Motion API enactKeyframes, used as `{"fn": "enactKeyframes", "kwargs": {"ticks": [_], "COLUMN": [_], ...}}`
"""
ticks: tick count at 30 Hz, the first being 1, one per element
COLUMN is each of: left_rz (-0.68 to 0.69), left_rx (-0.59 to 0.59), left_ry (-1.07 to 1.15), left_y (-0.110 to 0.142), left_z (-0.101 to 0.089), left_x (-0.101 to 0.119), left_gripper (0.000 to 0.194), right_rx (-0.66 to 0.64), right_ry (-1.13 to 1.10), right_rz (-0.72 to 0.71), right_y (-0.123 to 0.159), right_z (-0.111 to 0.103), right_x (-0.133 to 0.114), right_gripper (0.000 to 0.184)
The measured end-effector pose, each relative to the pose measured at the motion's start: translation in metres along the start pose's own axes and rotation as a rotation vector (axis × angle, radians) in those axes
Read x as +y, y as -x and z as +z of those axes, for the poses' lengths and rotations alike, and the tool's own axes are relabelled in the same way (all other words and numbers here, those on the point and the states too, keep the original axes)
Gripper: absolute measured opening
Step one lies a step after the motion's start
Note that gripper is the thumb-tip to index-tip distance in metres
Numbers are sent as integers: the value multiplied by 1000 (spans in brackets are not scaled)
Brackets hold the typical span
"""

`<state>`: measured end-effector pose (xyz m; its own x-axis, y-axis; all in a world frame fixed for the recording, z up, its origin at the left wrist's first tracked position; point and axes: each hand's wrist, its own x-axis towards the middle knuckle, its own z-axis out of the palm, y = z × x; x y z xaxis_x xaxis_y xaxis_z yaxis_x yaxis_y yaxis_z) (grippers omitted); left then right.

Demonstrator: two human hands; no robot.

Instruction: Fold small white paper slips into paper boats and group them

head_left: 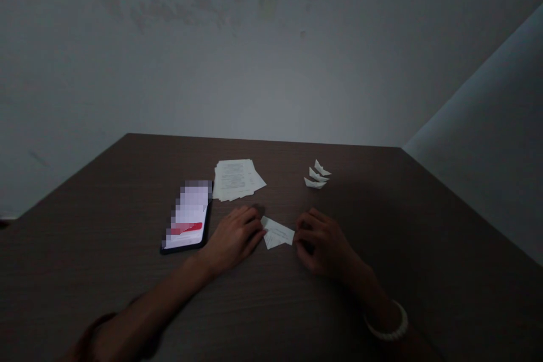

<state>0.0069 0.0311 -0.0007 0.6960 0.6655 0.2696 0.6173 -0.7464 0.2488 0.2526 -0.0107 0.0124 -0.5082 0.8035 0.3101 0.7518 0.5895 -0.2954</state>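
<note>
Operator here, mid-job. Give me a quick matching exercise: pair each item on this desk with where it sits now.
Items:
1. folded white paper piece
2. stack of printed white sheets
3. three small folded white paper boats
4. black smartphone with blurred screen

Places on the brown wood-grain table:
A. beyond the right hand
B. just left of the left hand
C. between both hands
D. beyond the left hand

Pairs: 1-C, 2-D, 3-A, 4-B
</note>
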Motion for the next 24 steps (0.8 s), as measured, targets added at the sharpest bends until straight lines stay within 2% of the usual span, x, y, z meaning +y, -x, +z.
{"fn": "enactKeyframes", "kwargs": {"ticks": [4, 8, 16, 24], "left_rz": [-7, -16, -74, -178], "left_rx": [-8, -6, 25, -1], "left_ry": [-9, 4, 89, 108], "left_y": [0, -1, -1, -2], "left_z": [2, 2, 5, -1], "left_x": [0, 0, -2, 5], "left_gripper": [22, 19, 13, 14], "right_rx": [66, 41, 43, 50], "right_ry": [-4, -20, -104, -122], "right_rz": [77, 121, 252, 299], "right_y": [-3, -7, -13, -17], "right_z": [9, 16, 20, 21], "right_x": [-2, -6, -12, -14], "right_gripper": [5, 18, 19, 20]}}
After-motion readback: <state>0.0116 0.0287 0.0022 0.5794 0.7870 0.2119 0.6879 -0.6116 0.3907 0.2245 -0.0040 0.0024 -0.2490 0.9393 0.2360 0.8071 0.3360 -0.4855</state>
